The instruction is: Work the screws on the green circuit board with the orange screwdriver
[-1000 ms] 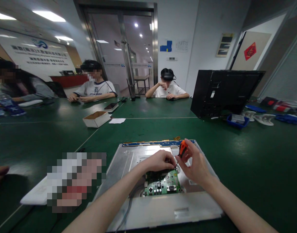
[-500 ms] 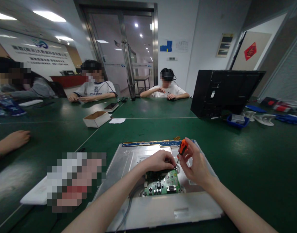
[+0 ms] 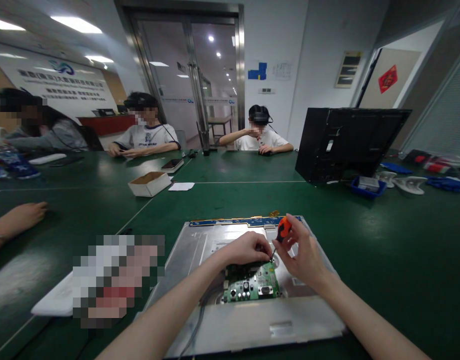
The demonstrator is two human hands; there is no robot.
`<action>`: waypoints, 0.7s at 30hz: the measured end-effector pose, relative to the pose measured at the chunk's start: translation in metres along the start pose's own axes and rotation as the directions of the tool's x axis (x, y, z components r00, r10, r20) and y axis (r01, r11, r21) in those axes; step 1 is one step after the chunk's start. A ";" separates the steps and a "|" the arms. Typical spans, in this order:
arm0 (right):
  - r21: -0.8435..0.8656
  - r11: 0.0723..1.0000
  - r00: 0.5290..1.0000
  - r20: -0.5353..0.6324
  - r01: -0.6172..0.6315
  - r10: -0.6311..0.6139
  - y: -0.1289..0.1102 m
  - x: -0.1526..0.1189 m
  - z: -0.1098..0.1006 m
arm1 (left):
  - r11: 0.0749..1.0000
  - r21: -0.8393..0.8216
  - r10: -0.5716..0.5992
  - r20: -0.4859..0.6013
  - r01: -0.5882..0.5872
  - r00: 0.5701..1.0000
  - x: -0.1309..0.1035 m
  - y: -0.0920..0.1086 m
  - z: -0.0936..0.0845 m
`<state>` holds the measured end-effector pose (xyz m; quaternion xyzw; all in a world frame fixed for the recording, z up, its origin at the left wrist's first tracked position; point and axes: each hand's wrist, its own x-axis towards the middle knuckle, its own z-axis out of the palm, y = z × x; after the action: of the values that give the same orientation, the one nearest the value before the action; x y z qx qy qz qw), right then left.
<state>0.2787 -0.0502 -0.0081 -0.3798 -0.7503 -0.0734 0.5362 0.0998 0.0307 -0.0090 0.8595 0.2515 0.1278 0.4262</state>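
A silver metal panel (image 3: 233, 322) lies flat before me, with a green circuit board (image 3: 254, 287) on its middle and a blue strip (image 3: 230, 223) along its far edge. My right hand (image 3: 299, 250) grips an orange and black screwdriver (image 3: 284, 229), tilted, its tip at the board's upper right corner. Beside that tip, the fingers of my left hand (image 3: 250, 248) are pinched together over the board's far edge; what they hold, if anything, is hidden. A grey cable (image 3: 200, 320) runs down from the board's left side.
A white open box (image 3: 149, 185) and a paper piece (image 3: 181, 186) sit farther back. At right stand a black monitor casing (image 3: 346, 145) and a blue tray (image 3: 368, 187). Another person's hand (image 3: 30, 213) rests at left; several people sit around the table.
My right hand has turned the screwdriver handle slightly. My left hand is almost unmoved. Across the table, a person has raised a hand towards the face.
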 end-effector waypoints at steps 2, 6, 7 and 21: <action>0.020 1.000 1.000 0.020 -0.003 0.003 -0.002 0.001 -0.001 | 1.000 -0.002 -0.004 0.000 0.004 1.000 0.000 0.000 0.000; 0.051 0.999 0.999 0.042 -0.008 0.006 -0.004 0.003 -0.003 | 1.000 -0.009 -0.014 0.000 0.014 1.000 0.000 0.001 0.001; 0.052 0.999 0.999 0.043 -0.011 0.008 -0.004 0.003 -0.003 | 1.000 -0.011 -0.016 -0.002 0.016 1.000 0.000 0.001 0.001; -0.015 1.000 1.000 0.000 0.009 -0.009 0.002 -0.001 0.000 | 1.000 -0.014 -0.023 0.002 0.023 1.000 0.001 0.001 0.001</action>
<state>0.2802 -0.0489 -0.0100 -0.3803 -0.7515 -0.0813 0.5329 0.1009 0.0301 -0.0090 0.8537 0.2602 0.1240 0.4336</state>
